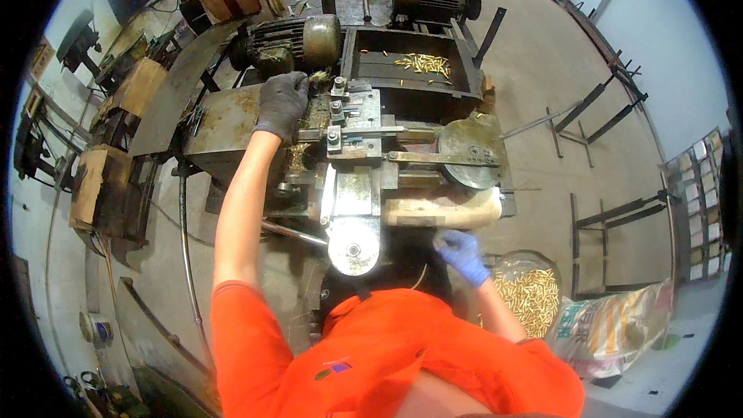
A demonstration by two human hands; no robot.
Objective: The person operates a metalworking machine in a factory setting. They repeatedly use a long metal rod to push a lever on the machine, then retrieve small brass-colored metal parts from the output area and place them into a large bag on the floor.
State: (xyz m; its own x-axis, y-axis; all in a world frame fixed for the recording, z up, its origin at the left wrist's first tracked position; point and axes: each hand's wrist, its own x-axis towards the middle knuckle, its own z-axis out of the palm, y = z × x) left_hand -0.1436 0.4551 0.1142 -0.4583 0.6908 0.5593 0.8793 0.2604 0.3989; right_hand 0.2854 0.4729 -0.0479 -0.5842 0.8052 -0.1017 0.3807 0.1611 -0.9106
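Note:
My left hand (282, 104), in a dark grey glove, is closed at the left of the machine, just below a greasy motor (290, 40). A tuft of pale bristles, apparently a brush (319, 77), sticks out past its fingers; the handle is hidden. My right hand (462, 256), in a blue glove, is low by the machine's near edge with fingers curled together. Whatever they hold is too small to make out. Between the hands stands the metal slide (354, 197) with bolted clamps (336, 111). A round disc (470, 153) with a flat link arm lies to its right.
Small brass-coloured pieces (426, 64) lie in a dark metal tray (352, 62) behind the clamps. Many more fill a round basin (526, 294) at lower right, beside a printed woven sack (619, 325). A metal rod (294, 234) juts out left. Metal stands (592, 104) are at right.

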